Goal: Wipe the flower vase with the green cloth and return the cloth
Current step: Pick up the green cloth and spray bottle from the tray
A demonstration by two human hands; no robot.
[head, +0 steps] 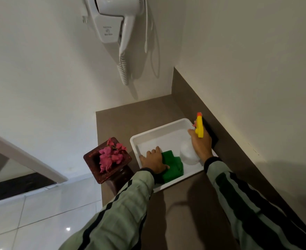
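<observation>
A dark red-brown flower vase (94, 165) with a square top holds pink flowers (111, 156) and stands at the left edge of the brown counter. To its right a white tray (159, 130) holds the folded green cloth (173, 165). My left hand (154, 161) lies on the left part of the cloth, fingers curled over it inside the tray. My right hand (201, 143) grips the neck of a white spray bottle (189, 154) with a yellow trigger head (200, 126), which stands in the tray's right side.
The brown counter (130, 116) runs along the right wall with a raised back strip. A white wall-mounted hair dryer (116, 20) with a coiled cord hangs above. White floor tiles (40, 213) lie to the left, beyond the counter edge.
</observation>
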